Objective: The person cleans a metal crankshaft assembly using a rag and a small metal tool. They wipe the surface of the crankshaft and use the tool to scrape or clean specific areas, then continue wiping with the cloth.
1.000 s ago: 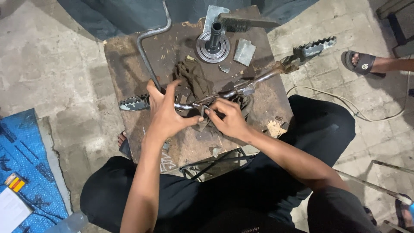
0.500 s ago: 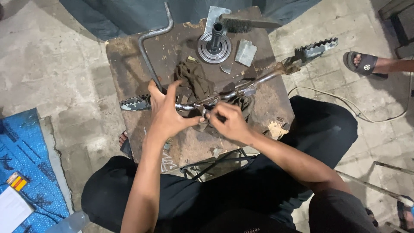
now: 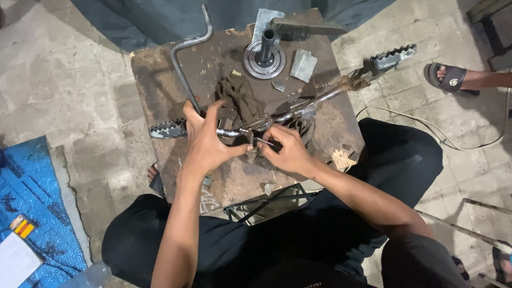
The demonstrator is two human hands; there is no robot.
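At the centre of the rusty desk (image 3: 160, 80) lies a long footpeg bar (image 3: 298, 109), its toothed pegs pointing to 9 and 2 o'clock; the left hand (image 3: 205, 141) has its grip closed around the bar's left part, just right of the 9 o'clock peg (image 3: 168, 128). The right hand (image 3: 285, 152), touching the bar at the middle, pinches a thin metal pin (image 3: 265, 142) in a narrow grip. A dark rag (image 3: 240, 98) lies under the bar, a round flanged hub (image 3: 264, 56) and wire brush (image 3: 304, 29) sit at 12 o'clock, and a bent rod (image 3: 184, 64) at 11.

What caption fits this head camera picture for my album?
Left hand grips a long metal footpeg bar on a rusty brown work table; right hand pinches its middle.
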